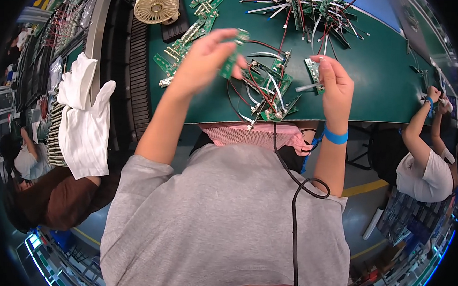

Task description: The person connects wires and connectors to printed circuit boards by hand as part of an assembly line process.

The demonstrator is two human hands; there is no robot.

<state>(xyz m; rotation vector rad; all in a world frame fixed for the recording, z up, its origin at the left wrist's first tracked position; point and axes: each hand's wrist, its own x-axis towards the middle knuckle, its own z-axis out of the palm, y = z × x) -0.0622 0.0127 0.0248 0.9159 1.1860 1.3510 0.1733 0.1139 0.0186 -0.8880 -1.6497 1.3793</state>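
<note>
At the far left, a rack (56,139) held a stack of narrow boards on edge, with white gloves (86,135) draped over it. Lower down, a co-worker's brown sleeve (75,202) reached across. A metal rail (98,27) ran beside a long black slotted tray (136,76). Next came a cream fan (156,5) at the far edge of the green table (377,83), with loose circuit boards (191,32) strewn near it.

The left hand (205,59), blurred, grasped a green board (228,65) between thumb and fingers, raised above the table. Just right of it lay a tangle of wired boards (285,83) at the near edge; beyond, a larger heap (298,14) bristled with red, white and black leads. The right hand (337,84), a blue band (336,136) at its wrist, pinched what looked like the upper end of a second board (312,69).

At far right, a co-worker in a white shirt (419,176) sat working by the table. Print on the boards was too small to read.
</note>
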